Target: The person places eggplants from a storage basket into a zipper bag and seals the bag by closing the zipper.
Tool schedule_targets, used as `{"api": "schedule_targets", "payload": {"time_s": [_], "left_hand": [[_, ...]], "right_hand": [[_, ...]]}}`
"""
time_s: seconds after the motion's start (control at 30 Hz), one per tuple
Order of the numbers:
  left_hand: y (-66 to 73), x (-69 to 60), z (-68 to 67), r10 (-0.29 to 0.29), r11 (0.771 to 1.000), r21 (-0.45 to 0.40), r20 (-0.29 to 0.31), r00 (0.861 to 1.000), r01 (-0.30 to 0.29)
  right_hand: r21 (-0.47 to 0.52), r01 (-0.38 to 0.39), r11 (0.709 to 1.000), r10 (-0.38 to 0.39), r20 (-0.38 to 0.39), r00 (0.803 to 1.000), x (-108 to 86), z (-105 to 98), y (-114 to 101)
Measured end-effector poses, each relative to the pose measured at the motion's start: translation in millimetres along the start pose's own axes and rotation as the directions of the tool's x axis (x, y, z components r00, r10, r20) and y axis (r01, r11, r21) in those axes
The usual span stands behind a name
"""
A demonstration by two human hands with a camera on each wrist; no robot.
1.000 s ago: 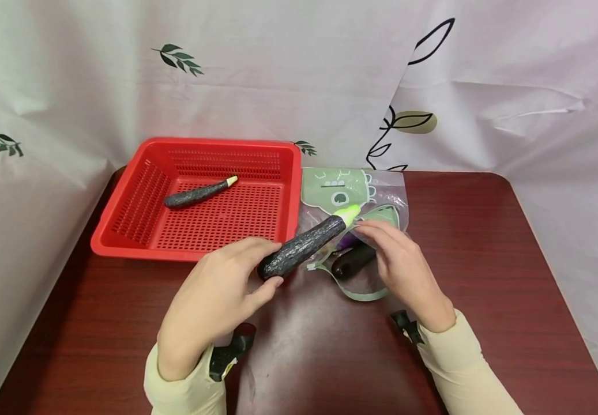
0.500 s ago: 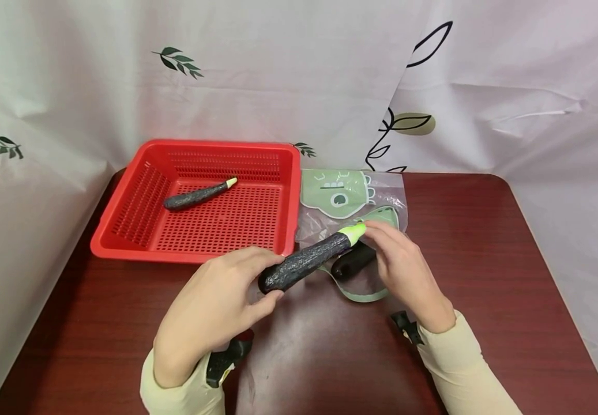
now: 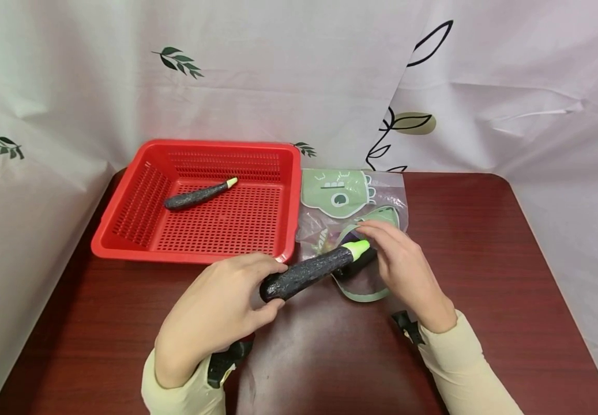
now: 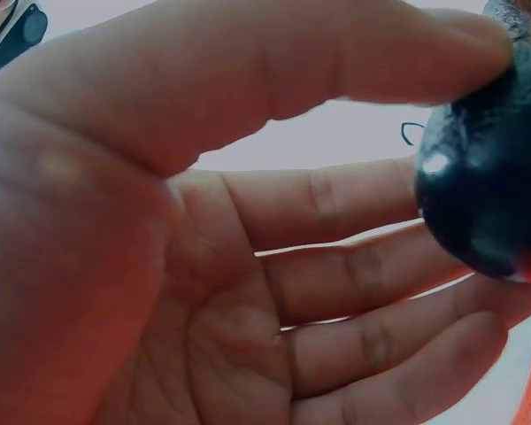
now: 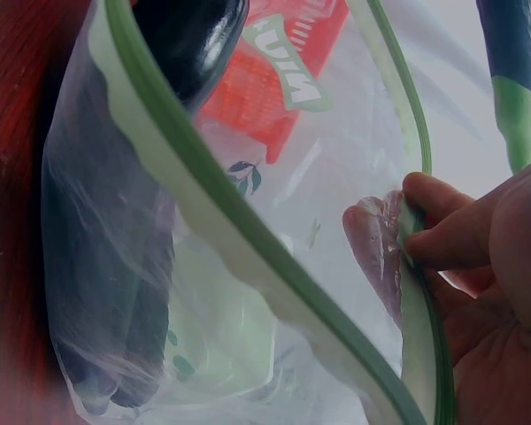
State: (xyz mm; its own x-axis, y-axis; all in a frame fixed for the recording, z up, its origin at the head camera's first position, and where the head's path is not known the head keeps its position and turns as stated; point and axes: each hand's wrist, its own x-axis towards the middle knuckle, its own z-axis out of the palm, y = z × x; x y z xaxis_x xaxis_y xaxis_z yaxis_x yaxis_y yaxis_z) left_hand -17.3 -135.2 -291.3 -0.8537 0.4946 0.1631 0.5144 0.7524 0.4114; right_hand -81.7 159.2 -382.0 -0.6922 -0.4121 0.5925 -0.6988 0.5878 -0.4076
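My left hand (image 3: 221,311) grips the thick end of a dark, wrinkled cucumber (image 3: 309,275) between thumb and fingers. Its lime-green tip points to the right, above the mouth of a clear zip bag (image 3: 358,297) with green print. The right hand (image 3: 407,268) holds that mouth apart; in the right wrist view its thumb and a finger pinch the green zip edge (image 5: 425,310). Inside the bag lie glossy dark eggplants (image 5: 106,257), partly hidden in the head view. From the left wrist, only the cucumber's rounded end (image 4: 478,195) shows.
A red perforated basket (image 3: 294,213) stands at the back left, with another dark cucumber (image 3: 197,197) inside. The bag lies to its right on the brown table (image 3: 475,259). A white curtain with leaf prints (image 3: 257,75) hangs behind the table.
My left hand has lowered the cucumber slightly toward me, its green tip dropping from above the bag's upper part to beside the right fingers. The right hand stays at the bag's edge.
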Motion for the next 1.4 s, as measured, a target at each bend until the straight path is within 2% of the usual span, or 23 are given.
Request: {"api": "schedule_targets", "payload": {"time_s": [0.17, 0.3, 0.57, 0.73, 1.13, 1.4], "left_hand": [[-0.5, 1.4, 1.5, 0.007, 1.000, -0.005, 0.023, 1.000, -0.007], [-0.1, 2.0, 3.1, 0.009, 1.000, 0.006, 0.019, 1.000, -0.009], [3.0, 5.8, 7.4, -0.026, 1.000, 0.011, 0.015, 1.000, 0.026], [4.9, 10.8, 11.9, -0.022, 1.000, 0.019, 0.028, 0.999, 0.022], [6.0, 15.5, 19.2, -0.009, 1.000, 0.025, -0.003, 1.000, 0.009], [8.2, 19.0, 23.3, -0.008, 0.999, 0.038, -0.004, 1.000, 0.009]], "right_hand": [[0.003, 0.002, 1.000, -0.002, -0.002, 1.000, -0.3, 0.3, 0.0], [0.002, -0.001, 1.000, 0.001, 0.000, 1.000, -0.4, 0.2, -0.5], [0.008, -0.003, 1.000, 0.003, 0.002, 1.000, 0.2, -0.3, -1.1], [0.005, -0.002, 1.000, 0.002, 0.001, 1.000, 0.0, -0.5, -1.5], [-0.002, -0.012, 1.000, 0.012, 0.006, 1.000, -0.1, -0.4, -1.8], [0.002, -0.011, 1.000, 0.011, 0.007, 1.000, 0.0, -0.3, -1.7]]}}
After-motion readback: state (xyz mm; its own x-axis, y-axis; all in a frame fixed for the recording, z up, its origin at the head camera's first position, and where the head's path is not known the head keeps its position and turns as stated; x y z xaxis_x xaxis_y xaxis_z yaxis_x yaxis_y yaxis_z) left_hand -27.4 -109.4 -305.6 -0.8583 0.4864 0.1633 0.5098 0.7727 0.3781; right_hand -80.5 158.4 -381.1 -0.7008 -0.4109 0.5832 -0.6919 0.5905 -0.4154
